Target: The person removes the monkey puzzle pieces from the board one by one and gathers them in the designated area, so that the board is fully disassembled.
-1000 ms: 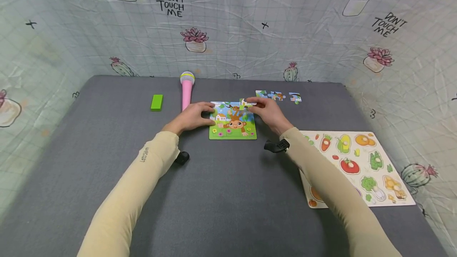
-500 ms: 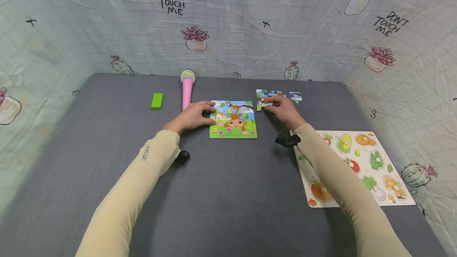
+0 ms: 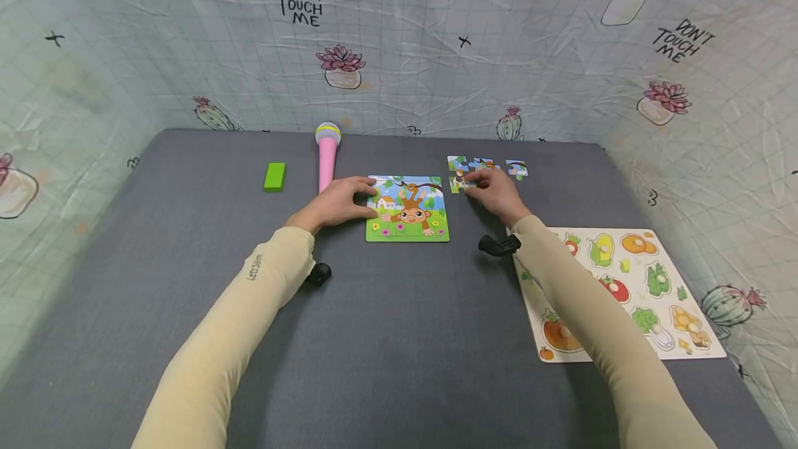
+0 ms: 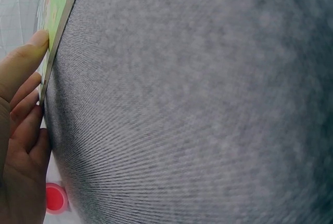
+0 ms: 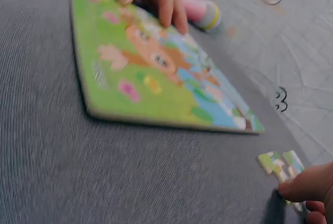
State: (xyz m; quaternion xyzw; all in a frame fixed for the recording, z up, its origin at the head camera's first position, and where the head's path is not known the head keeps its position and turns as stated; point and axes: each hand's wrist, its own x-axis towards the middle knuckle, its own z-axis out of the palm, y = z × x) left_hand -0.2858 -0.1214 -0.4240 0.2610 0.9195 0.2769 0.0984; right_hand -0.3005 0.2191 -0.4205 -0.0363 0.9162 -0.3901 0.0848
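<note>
A puzzle board (image 3: 408, 217) with a monkey picture lies flat on the dark table. At its left edge rests my left hand (image 3: 339, 201), thumb and fingers spread; the left wrist view shows the thumb (image 4: 39, 42) on top of the rim. Right of the board, my right hand (image 3: 499, 196) pinches a jigsaw piece (image 3: 458, 183) low at the table, its fingers covering part of that piece. Just behind lie three other jigsaw pieces in a row, the left piece (image 3: 457, 163), the middle piece (image 3: 483, 163) and the right piece (image 3: 516, 168).
A pink toy microphone (image 3: 327, 161) lies left of the board, partly behind my left hand. Farther left is a green block (image 3: 274, 177). A vegetable peg board (image 3: 661, 324) is on the right, partly under my right forearm. Printed cloth (image 3: 399, 40) hangs behind the table.
My right hand has carried the jigsaw piece from above the board's upper right corner rightward, down beside the loose pieces. My left hand has stayed at the board's left edge.
</note>
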